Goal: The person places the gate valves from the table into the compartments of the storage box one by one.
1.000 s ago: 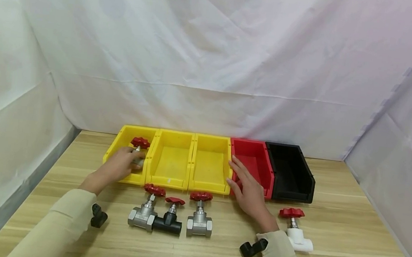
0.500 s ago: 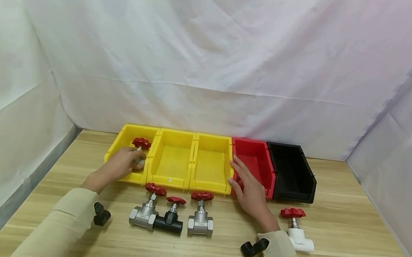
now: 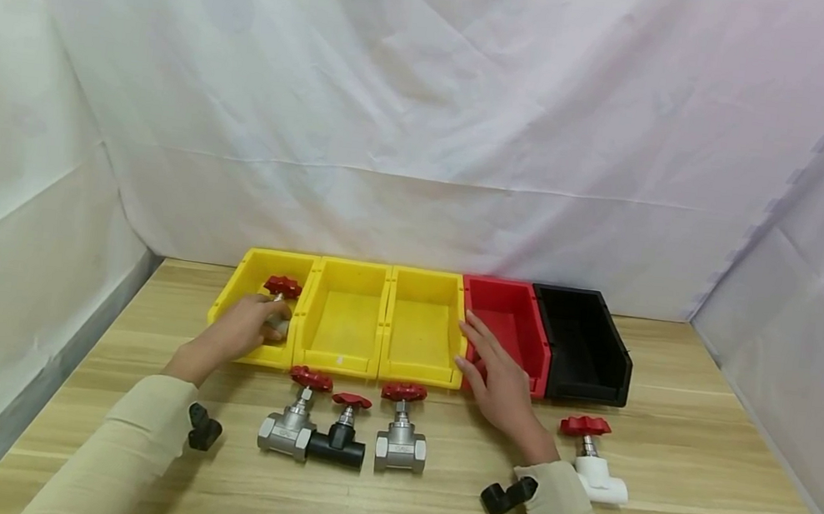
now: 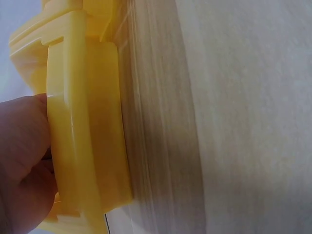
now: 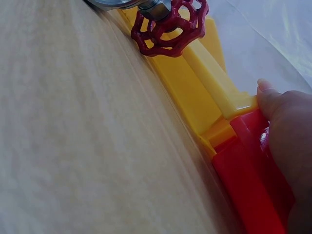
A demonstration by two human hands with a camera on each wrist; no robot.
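Note:
In the head view my left hand (image 3: 238,329) reaches into the leftmost yellow bin (image 3: 225,302) and grips the metal body of a valve with a red handwheel (image 3: 282,286). The left wrist view shows that hand (image 4: 22,146) behind the bin's front wall (image 4: 73,122), which hides the valve. My right hand (image 3: 502,384) rests with extended fingers at the wall between the third yellow bin (image 3: 415,373) and the red bin (image 3: 514,322). In the right wrist view its thumb side (image 5: 292,131) lies against the red bin (image 5: 248,190).
In front of the bins stand two steel valves (image 3: 286,430) (image 3: 401,447) and a black-bodied valve (image 3: 338,446), all with red handwheels. A white-bodied valve (image 3: 598,482) is beside the right sleeve. A second yellow bin (image 3: 341,317) and a black bin (image 3: 587,347) complete the row before a white curtain.

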